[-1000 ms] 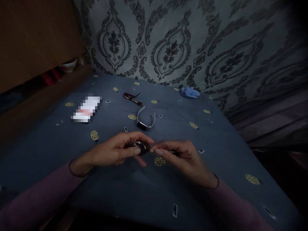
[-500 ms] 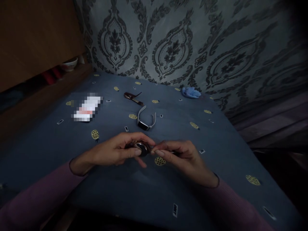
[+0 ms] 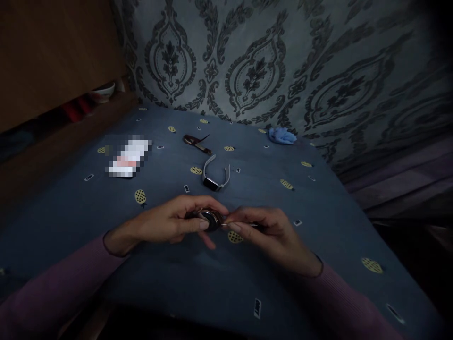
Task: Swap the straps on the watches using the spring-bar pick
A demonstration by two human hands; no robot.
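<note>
My left hand (image 3: 171, 219) is closed around a round watch (image 3: 211, 219) with a dark face and a shiny metal rim, its thumb lying across the front edge. Close against the watch's right side, my right hand (image 3: 271, 231) pinches a thin, shiny, rod-like tool (image 3: 224, 224) between thumb and fingers. The tool's tip meets or nearly touches the watch's edge; its exact kind is too small to tell. Just beyond the hands lies a smartwatch (image 3: 211, 184) with a pale grey band. Farther back is a watch with a brown strap (image 3: 198, 142).
A blue patterned tablecloth (image 3: 159, 274) covers the table. At the left lies a blurred-out white rectangular thing (image 3: 130, 158). A crumpled blue cloth (image 3: 282, 136) sits near the wall at the back right. A bowl (image 3: 103, 93) stands on the wooden shelf at the left.
</note>
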